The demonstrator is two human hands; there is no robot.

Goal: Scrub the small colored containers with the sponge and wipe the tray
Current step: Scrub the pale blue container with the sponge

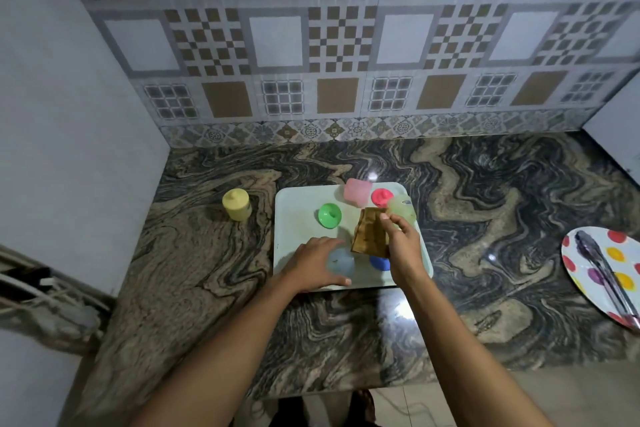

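The dark swirl-patterned stone table [450, 218] carries a pale rectangular plastic tray [298, 236] at its middle, and all the work sits on the tray's near edge. The left hand [311, 263] has its fingers curled round a translucent pale blue container [341, 262], thumb on the near side. Just right of it, the right hand [403, 246] pinches a flat brown sponge [370, 232] by its right edge, fingers pressed together, with the sponge tilted up above the tray.

To scrub well, I judge the left hand should hold the pale blue container firm against the tray while the sponge's broad face is brought onto it and worked round the wall. The round blue lid [379, 263] under the sponge and the green lid [329, 216] further back lie close enough to be knocked.
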